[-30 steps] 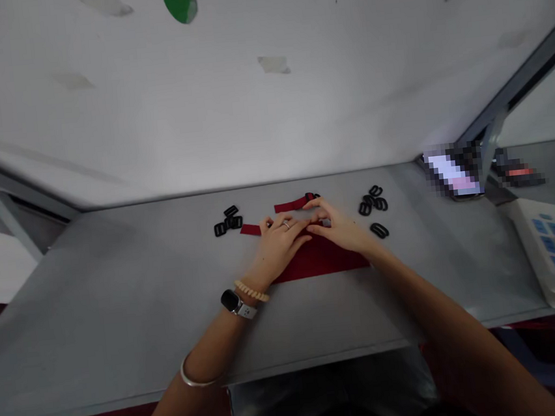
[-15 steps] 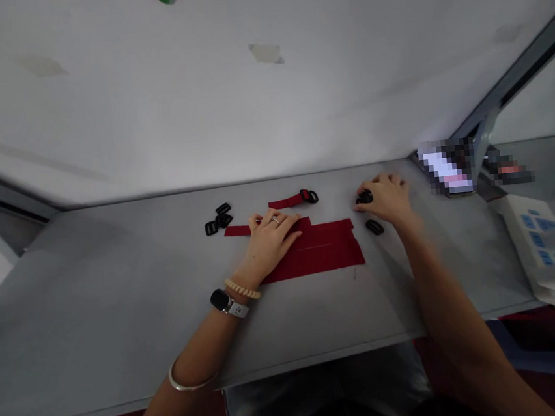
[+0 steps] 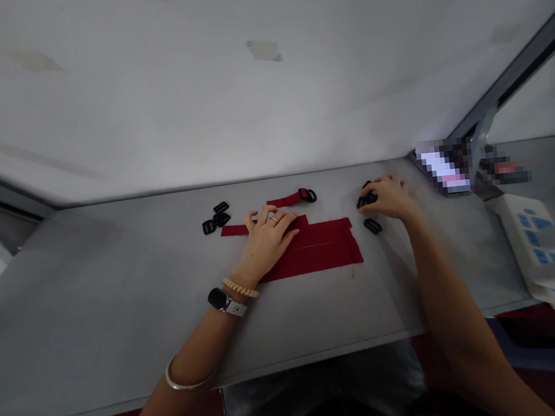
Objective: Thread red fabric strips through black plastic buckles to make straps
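Observation:
My left hand [image 3: 269,240] lies flat on red fabric strips [image 3: 323,248], fingers loosely spread, partly covering them. My right hand [image 3: 388,196] bends its thumb and fingers around black D-rings [image 3: 367,199] at the table surface; the fingertips partly hide them. Another black D-ring piece [image 3: 372,226] lies just below that hand. Beyond my left hand is a short red strap [image 3: 284,201] with a black slider buckle [image 3: 304,194] and a ring at its right end. Several black slider buckles [image 3: 209,226] lie to the left of my left hand.
The grey table [image 3: 120,301] meets a white wall [image 3: 230,121] at the back. A lit phone [image 3: 443,169] leans at the right by a metal post. Farther right stands a white machine [image 3: 538,242] with blue buttons. The table's front edge runs close to my lap.
My right hand's fingers have shifted slightly among the black D-rings, and the rings have moved a little. My left hand stays on the red fabric. The whole view has shifted slightly.

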Demonstrator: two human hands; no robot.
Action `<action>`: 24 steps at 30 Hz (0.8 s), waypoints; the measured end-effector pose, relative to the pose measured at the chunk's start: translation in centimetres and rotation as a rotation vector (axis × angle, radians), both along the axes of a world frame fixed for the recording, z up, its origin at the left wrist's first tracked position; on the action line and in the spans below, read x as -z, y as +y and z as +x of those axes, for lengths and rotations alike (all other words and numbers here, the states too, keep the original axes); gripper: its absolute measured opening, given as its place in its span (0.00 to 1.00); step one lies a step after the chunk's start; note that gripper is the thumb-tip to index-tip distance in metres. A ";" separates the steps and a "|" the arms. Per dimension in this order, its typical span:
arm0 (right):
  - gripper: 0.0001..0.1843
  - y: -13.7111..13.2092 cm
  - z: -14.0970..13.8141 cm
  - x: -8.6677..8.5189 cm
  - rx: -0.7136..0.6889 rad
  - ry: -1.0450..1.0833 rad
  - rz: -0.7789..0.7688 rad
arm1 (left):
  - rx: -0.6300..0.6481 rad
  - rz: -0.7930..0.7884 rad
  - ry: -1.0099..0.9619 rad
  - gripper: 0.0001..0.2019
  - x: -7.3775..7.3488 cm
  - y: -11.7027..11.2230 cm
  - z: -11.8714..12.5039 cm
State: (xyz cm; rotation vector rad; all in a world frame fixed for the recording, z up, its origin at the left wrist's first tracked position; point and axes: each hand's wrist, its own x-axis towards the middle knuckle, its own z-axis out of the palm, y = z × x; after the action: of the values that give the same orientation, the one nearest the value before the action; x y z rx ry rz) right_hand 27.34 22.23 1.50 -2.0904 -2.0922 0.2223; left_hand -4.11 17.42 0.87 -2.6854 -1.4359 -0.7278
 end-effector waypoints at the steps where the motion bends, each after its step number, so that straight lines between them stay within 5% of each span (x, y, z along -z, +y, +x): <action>1: 0.16 0.0 -0.1 0.1 -0.016 0.012 0.013 | 0.001 0.002 -0.003 0.13 0.0 0.0 0.0; 5: 0.12 0.0 -0.9 0.4 -0.117 0.096 0.131 | 0.004 0.006 -0.025 0.12 0.0 -0.1 0.0; 9: 0.14 -0.5 -3.5 -0.4 -0.294 0.435 0.222 | 0.007 -0.006 -0.062 0.12 0.1 0.0 0.0; 14: 0.18 -2.1 -7.9 -1.4 -0.478 0.789 0.097 | -0.012 0.023 -0.100 0.11 0.3 0.0 0.1; 24: 0.20 -2.7 -9.3 -0.9 -0.483 0.860 -0.026 | -0.034 0.027 -0.166 0.10 0.0 -0.2 0.2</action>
State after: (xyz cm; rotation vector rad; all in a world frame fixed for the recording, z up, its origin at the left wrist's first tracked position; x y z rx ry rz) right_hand 18.00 19.52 2.43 -1.1072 -1.9364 1.0005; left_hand -3.95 17.19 0.88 -2.6282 -1.4892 -0.9815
